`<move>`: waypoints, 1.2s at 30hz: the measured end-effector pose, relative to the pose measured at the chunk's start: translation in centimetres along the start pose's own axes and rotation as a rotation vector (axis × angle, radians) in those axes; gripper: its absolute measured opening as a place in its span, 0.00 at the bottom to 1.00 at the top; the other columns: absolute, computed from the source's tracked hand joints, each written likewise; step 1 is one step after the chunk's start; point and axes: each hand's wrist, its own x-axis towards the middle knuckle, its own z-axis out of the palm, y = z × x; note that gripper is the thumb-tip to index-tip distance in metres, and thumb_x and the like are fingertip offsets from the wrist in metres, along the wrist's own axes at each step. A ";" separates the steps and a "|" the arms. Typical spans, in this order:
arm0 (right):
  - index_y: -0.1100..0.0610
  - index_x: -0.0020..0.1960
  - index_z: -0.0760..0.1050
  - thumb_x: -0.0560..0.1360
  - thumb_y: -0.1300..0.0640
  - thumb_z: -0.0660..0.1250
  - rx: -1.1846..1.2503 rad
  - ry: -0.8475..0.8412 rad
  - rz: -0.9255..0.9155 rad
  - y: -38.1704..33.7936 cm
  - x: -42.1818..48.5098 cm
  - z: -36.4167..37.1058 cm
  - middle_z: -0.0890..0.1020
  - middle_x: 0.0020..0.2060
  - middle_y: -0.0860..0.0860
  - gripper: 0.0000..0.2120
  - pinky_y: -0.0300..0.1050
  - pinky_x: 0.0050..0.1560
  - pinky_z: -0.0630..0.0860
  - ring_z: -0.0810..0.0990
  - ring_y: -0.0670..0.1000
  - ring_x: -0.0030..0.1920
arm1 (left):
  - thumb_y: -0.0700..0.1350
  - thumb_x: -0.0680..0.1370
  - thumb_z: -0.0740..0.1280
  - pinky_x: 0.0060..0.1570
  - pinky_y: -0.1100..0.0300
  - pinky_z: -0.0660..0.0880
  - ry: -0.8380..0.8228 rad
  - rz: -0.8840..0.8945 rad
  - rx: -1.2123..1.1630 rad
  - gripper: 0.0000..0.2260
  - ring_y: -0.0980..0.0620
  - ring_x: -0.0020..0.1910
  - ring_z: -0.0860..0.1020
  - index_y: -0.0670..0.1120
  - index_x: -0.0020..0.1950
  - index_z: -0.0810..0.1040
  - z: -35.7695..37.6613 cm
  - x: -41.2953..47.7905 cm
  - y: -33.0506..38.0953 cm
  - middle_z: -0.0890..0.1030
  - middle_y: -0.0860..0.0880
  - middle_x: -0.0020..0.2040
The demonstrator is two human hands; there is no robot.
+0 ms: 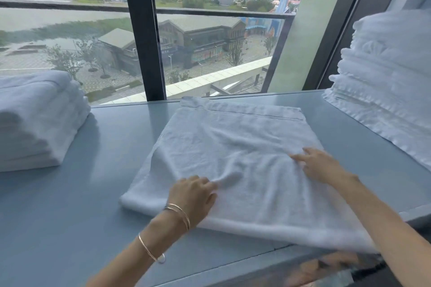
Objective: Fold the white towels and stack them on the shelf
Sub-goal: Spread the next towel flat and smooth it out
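Observation:
A white towel (233, 147) lies spread flat on the grey-blue shelf top (116, 137), folded over once, its near edge hanging slightly past the front. My left hand (193, 196) rests on the towel's near left part, fingers lying on a wrinkle. My right hand (319, 165) presses flat on the towel's right side, fingers stretched to the left. A stack of folded white towels (39, 119) sits at the left. A taller pile of white towels (384, 81) stands at the right.
A large window with a dark vertical frame (142, 30) rises directly behind the shelf. The shelf's front edge (233, 263) runs close below my forearms. Bare shelf surface lies between the left stack and the spread towel.

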 end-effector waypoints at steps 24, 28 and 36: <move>0.42 0.75 0.43 0.65 0.34 0.29 0.206 0.170 -0.253 -11.7 -4.4 3.6 0.44 0.75 0.42 0.39 0.52 0.72 0.35 0.36 0.40 0.71 | 0.48 0.78 0.62 0.44 0.59 0.68 -0.189 -0.556 -0.183 0.08 0.49 0.48 0.75 0.58 0.54 0.75 -2.1 -2.8 -9.2 0.75 0.53 0.46; 0.43 0.75 0.43 0.65 0.34 0.28 0.178 0.176 -0.249 -12.1 -4.5 3.6 0.44 0.76 0.43 0.40 0.54 0.72 0.35 0.37 0.42 0.73 | 0.48 0.78 0.62 0.49 0.57 0.70 -0.214 -0.569 0.129 0.08 0.48 0.52 0.77 0.57 0.55 0.75 -2.1 -2.9 -8.4 0.74 0.51 0.54; 0.47 0.76 0.50 0.67 0.35 0.30 0.226 0.186 -0.364 -15.8 -6.7 3.7 0.49 0.76 0.43 0.40 0.46 0.71 0.34 0.43 0.42 0.75 | 0.54 0.81 0.53 0.72 0.51 0.50 -0.256 -0.049 0.016 0.22 0.50 0.76 0.51 0.52 0.74 0.60 1.8 4.6 -1.2 0.54 0.52 0.77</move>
